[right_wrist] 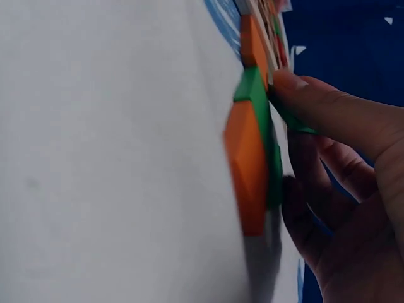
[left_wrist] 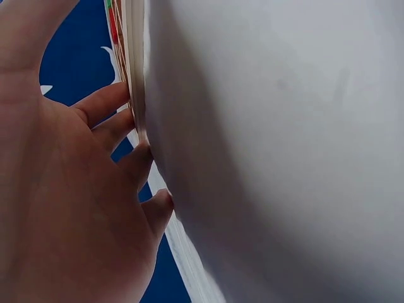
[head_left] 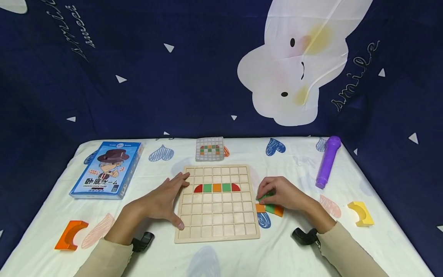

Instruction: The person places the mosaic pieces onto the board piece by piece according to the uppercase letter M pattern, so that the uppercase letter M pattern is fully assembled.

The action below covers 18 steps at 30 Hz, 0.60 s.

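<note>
Navy fabric backdrop (head_left: 207, 77) says "smile". Pale wooden grid board (head_left: 215, 218) front and centre; blue cardboard box (head_left: 107, 169) reads "UNDERCOVER GAME". Left hand (head_left: 162, 200)'s spread against the board's edge, right hand (head_left: 285, 194) pinching a small green block (right_wrist: 294, 121) just beside it. Looks like the picking-up step imo; next probably calls for lining up a free square.

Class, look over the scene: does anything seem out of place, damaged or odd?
Nothing looks spilled or damaged; the row of blocks sits neatly in the board. One oddity: the cloud face printed on the dark backdrop lies sideways instead of upright.
</note>
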Motion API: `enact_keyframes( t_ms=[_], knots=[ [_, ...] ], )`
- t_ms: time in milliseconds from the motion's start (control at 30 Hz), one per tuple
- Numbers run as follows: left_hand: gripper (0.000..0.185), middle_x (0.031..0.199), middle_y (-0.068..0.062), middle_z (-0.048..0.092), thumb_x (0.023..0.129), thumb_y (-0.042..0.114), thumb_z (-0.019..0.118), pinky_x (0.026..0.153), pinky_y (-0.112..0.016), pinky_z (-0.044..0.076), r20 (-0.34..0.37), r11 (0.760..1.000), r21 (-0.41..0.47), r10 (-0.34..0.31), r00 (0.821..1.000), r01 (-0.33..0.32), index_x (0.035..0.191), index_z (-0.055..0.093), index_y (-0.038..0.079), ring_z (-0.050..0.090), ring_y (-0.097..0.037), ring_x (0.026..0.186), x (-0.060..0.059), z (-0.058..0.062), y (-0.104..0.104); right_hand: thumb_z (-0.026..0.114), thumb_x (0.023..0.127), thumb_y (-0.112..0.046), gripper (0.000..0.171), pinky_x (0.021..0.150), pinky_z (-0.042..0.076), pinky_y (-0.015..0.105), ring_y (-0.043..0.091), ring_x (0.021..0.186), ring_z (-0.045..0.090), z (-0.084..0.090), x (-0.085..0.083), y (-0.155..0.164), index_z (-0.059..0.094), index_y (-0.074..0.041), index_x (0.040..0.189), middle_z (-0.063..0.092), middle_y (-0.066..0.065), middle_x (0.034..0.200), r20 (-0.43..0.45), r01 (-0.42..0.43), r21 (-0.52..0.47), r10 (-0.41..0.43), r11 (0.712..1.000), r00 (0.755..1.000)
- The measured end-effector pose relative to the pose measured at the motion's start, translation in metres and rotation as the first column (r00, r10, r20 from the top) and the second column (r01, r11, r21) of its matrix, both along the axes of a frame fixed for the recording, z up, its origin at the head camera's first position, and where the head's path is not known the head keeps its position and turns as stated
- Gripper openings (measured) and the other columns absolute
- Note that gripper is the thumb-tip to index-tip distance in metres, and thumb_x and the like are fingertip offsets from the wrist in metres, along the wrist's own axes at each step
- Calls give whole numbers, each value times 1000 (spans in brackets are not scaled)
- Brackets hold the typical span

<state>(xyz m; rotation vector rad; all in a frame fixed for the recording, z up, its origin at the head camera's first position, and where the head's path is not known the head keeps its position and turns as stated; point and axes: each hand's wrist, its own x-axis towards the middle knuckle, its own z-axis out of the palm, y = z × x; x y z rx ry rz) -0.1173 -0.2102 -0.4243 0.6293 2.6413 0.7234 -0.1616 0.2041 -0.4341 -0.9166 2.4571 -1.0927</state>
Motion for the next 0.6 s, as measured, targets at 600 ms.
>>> enact_keyframes(
  t_ms=[600],
  knots=[
    [134,172,-14,18,46,66,95,129,-67,13,-3,1000,5,-8,1000,8,151,39,3,11,-43,160,-1,-2,-1,86,81,-11,28,75,63,21,3,82,72,13,-7,1,80,-6,107,74,9,119,-14,22,-87,-24,996,1000]
  ],
)
